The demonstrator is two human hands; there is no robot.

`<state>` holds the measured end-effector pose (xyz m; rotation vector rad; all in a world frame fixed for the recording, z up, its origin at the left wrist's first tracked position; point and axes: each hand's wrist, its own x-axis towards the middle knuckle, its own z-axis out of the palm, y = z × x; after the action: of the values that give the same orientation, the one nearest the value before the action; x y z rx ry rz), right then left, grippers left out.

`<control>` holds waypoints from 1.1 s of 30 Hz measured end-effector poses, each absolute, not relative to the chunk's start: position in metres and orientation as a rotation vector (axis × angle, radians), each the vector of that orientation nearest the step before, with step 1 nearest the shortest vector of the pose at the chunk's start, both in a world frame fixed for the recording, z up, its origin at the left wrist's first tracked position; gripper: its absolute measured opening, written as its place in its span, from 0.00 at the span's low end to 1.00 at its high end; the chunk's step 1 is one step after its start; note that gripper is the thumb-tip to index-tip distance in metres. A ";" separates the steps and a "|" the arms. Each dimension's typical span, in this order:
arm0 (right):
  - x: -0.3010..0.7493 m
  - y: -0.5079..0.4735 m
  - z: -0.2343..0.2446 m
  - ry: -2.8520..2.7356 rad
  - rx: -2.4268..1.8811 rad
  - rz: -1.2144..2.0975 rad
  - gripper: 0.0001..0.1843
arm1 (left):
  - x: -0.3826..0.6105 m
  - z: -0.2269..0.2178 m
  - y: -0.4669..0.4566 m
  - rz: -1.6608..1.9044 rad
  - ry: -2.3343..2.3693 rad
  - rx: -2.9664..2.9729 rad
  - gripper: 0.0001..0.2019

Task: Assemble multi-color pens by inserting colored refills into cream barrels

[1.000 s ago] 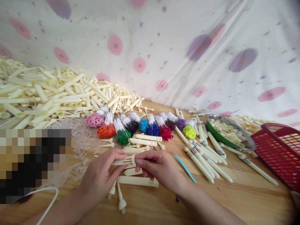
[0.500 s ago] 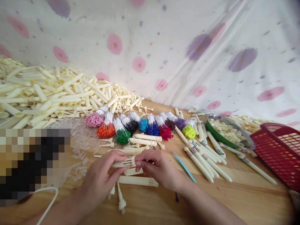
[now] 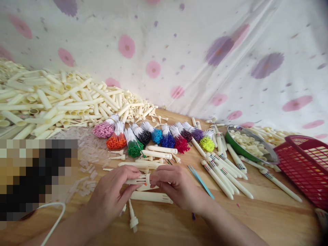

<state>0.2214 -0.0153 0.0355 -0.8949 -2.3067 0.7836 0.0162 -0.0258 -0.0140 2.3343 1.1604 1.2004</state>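
Observation:
My left hand (image 3: 109,191) is closed around a cream multi-colour pen barrel (image 3: 140,180), holding it level just above the table. Slots run along the barrel's right part, with a ring collar at its end and a small orange spot showing near the slots. At that collar end, the curled fingers of my right hand (image 3: 176,186) are closed against the pen; their tips are partly hidden. Below the hands lie another slotted barrel (image 3: 153,197) and a cream stemmed plastic part (image 3: 133,220). Right of my right hand rests a pair of blue tweezers (image 3: 201,182).
Bundles of coloured refills (image 3: 167,139) stand in a row behind the hands. A heap of cream barrels (image 3: 64,102) fills the back left, near clear plastic bits (image 3: 87,171). Rightward are finished-looking pens (image 3: 222,177), a green bowl (image 3: 237,145) of small parts and a red basket (image 3: 294,164).
My right fingers have shifted slightly to the right and curled more over the collar end. The left hand keeps its hold on the barrel, and the slots show a bit more.

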 end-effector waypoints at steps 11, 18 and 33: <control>0.226 -0.014 0.028 -2.465 -0.828 0.551 0.17 | 0.018 -0.012 -0.028 1.142 1.256 2.181 0.02; 0.218 -0.016 0.028 -1.473 -1.194 1.893 0.14 | 0.017 -0.009 -0.026 1.227 1.280 2.268 0.03; 0.223 0.009 0.018 -1.650 -1.261 1.162 0.13 | 0.014 -0.016 -0.022 1.163 1.455 2.170 0.06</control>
<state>0.2227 0.0087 0.0180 -1.2612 -1.6504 1.1624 0.0142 -0.0218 -0.0157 2.1696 1.4548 1.1626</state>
